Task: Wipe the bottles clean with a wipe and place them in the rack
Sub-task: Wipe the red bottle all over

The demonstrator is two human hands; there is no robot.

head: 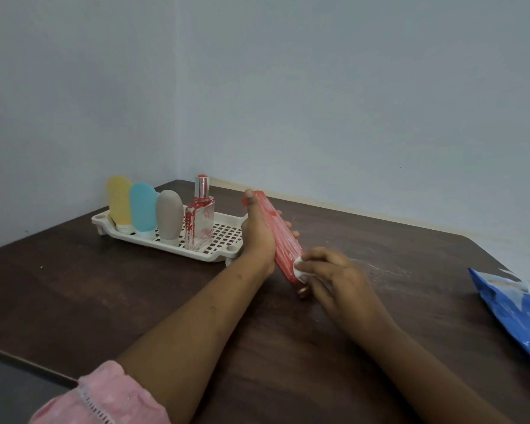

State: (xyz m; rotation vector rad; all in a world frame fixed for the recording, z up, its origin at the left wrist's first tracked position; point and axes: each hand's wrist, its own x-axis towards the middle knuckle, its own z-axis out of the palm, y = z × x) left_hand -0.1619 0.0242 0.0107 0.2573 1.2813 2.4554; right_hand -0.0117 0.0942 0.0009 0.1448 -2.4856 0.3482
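My left hand grips a long red-smeared bottle, tilted with its cap end down toward me, just right of the rack. My right hand pinches a white wipe against the bottle's lower part. The white plastic rack at the back left holds a yellow bottle, a blue bottle and a grey-brown bottle, all standing cap down. Beside them stands a clear glass spray bottle streaked with red.
A blue wipe packet lies at the right edge of the dark wooden table. White smears mark the tabletop right of my hands. Walls close off the table's back and left.
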